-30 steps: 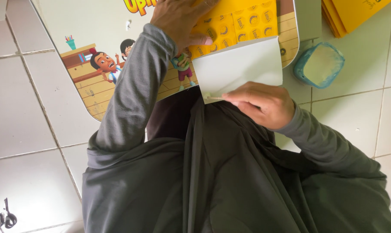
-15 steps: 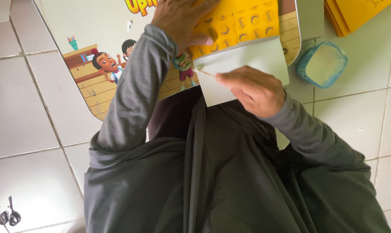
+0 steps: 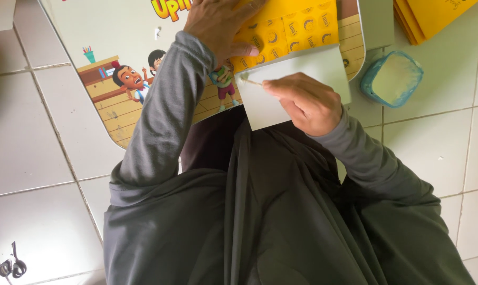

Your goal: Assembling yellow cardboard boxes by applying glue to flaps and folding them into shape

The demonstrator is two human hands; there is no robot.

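now my left hand (image 3: 218, 24) lies flat on the board (image 3: 117, 63); right hand (image 3: 302, 103) pinches a stick (image 3: 252, 81), spreading paste on the card (image 3: 302, 68); next, even strokes.

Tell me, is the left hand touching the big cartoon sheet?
Touching. The head view shows the left hand pressed flat on the yellow part of the cartoon sheet, with no gap under the fingers.

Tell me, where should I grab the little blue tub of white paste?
Probably by the blue rim of the tub, fingers on two opposite sides, coming down from above. It sits upright and open on the tiled floor with white paste inside, so a side squeeze keeps fingers clean.
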